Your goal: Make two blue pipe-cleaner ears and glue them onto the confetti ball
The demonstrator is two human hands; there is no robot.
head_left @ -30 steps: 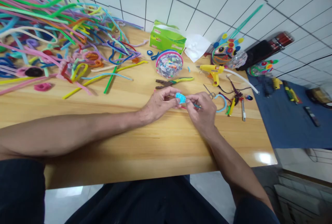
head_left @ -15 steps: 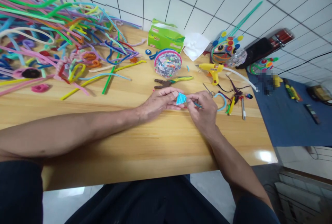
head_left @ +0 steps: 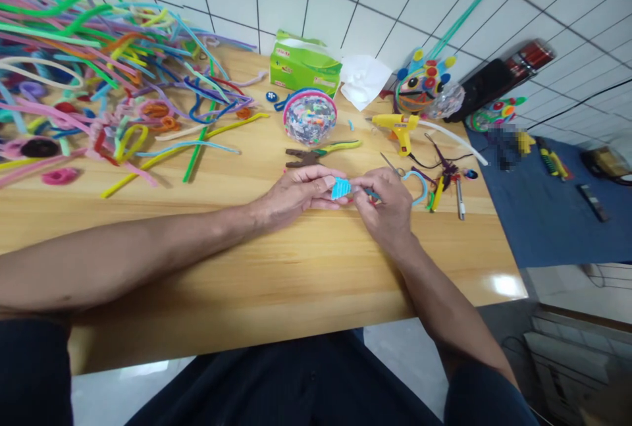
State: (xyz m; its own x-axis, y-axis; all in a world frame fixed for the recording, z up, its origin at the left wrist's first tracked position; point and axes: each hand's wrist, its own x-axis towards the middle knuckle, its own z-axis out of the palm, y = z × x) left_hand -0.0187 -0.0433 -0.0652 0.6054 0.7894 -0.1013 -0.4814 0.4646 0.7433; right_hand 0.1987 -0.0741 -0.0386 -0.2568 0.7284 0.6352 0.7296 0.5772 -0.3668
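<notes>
A small light-blue ribbed piece (head_left: 340,188), which looks like pipe cleaner wound in tight rows, is held between my hands above the wooden table. My left hand (head_left: 312,190) pinches its left side, thumb on top and fingers beneath. At the right edge of the piece, my right hand (head_left: 385,199) has thumb and forefinger closed on a thin blue strand, apparently a pipe cleaner end. A little farther back lie pliers (head_left: 323,153) with yellow-green handles. Just beyond my right hand is a light-blue curved strip (head_left: 421,189), beside a pointed metal tool, partly hidden.
Loose pipe cleaners (head_left: 99,77) are heaped at the left. Behind my hands stand a decorated bowl-like form (head_left: 310,116) and a green tissue pack (head_left: 303,67). A yellow glue gun (head_left: 399,130), a pen (head_left: 460,199) and a dark red flask (head_left: 528,60) are to the right.
The whole view has shifted slightly, moving the table items left and up in the picture. Both hands keep their hold on the blue piece, with little visible change.
</notes>
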